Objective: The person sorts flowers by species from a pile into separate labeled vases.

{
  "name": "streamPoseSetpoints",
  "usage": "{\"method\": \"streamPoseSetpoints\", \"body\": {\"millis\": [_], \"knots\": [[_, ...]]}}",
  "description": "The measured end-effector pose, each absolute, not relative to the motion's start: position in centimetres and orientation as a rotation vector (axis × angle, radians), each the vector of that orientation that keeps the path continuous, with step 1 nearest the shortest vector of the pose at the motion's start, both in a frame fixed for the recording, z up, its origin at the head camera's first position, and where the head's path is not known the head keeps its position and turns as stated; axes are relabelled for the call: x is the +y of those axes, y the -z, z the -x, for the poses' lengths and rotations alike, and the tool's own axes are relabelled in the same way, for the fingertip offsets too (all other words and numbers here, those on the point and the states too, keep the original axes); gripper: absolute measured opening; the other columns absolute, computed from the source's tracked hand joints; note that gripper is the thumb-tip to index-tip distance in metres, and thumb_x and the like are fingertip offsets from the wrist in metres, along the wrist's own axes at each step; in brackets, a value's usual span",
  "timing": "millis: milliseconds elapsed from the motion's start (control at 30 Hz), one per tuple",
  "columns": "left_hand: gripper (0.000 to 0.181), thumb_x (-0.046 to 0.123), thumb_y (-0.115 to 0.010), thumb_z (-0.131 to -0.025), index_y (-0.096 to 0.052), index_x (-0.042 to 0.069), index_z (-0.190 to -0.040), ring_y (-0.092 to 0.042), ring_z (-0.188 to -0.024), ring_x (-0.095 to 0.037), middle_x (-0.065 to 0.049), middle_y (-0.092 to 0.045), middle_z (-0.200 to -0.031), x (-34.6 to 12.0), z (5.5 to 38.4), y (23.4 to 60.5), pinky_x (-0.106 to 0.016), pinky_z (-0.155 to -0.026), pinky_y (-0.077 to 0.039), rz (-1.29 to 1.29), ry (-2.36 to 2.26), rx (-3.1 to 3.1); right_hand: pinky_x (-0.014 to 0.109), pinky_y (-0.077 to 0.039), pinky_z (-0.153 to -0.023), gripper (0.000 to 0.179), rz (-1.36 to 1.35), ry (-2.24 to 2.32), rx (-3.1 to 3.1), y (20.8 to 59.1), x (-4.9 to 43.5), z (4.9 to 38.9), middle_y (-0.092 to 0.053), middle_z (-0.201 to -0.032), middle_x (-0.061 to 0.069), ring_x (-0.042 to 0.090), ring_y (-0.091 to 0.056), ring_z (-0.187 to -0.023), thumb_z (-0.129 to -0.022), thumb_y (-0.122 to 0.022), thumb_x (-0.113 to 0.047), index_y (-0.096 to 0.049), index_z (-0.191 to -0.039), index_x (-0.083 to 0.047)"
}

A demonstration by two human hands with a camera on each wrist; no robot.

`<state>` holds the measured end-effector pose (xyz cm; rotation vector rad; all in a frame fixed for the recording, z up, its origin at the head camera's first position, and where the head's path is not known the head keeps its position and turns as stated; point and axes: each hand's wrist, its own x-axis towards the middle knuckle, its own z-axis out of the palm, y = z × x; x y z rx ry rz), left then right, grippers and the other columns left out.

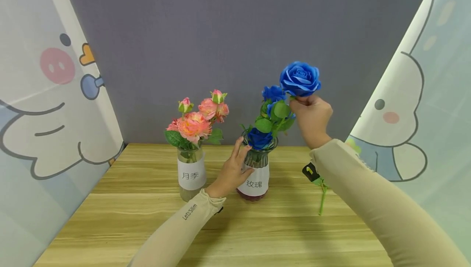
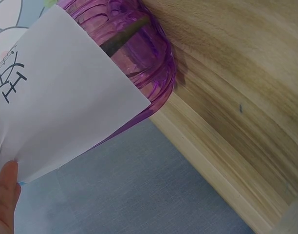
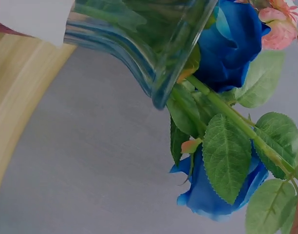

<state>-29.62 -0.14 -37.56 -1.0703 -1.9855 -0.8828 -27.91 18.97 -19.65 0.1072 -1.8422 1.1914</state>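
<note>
My right hand [image 1: 312, 115] pinches a blue rose [image 1: 300, 79] just under its bloom, above and right of a ribbed glass vase [image 1: 254, 158]. In the right wrist view its green stem [image 3: 236, 119] slants down to the glass rim. Other blue roses [image 1: 259, 138] with green leaves stand in that vase. On the vase's left side rests my left hand [image 1: 231, 172], fingers spread up by the neck and thumb by the white paper label [image 1: 257, 182]. A fingertip touches the label's edge in the left wrist view, where the base shows purple.
Left of the hands, a clear glass vase [image 1: 187, 193] with a white label holds pink flowers [image 1: 194, 127]. A green stem [image 1: 322, 199] lies on the wooden table [image 1: 147, 218] at the right, partly behind my right sleeve. A grey panel [image 1: 239, 34] rises behind, with cartoon-printed curtains [image 1: 48, 115] at both sides.
</note>
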Motion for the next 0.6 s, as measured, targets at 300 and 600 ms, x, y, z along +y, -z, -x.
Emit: {"method": "streamPoseSetpoints", "body": {"millis": [300,600], "knots": [[0.116,-0.002,-0.079,-0.076,0.002,0.035,-0.150,-0.037,-0.050,-0.009,-0.032,-0.020,-0.147,0.2,29.7,37.6,-0.021,-0.046,-0.033,1.071,0.893,-1.981,0.020,-0.042,-0.055,0.010,0.003,-1.302,-1.924,20.5,19.0,27.8,-0.054,-0.054,-0.019,0.001,-0.054,-0.055,-0.079,-0.065,-0.005,-0.065,-0.069,-0.003],[0.109,-0.002,-0.080,-0.074,-0.006,0.032,-0.147,-0.035,-0.049,-0.010,-0.033,-0.022,-0.146,0.0,29.8,37.5,-0.023,-0.046,-0.033,1.051,0.896,-1.996,0.024,-0.054,-0.065,0.003,0.049,-1.797,-1.684,21.8,17.3,28.6,-0.067,-0.078,0.005,0.007,-0.062,-0.056,-0.083,-0.067,0.002,-0.068,-0.082,0.005]]}}
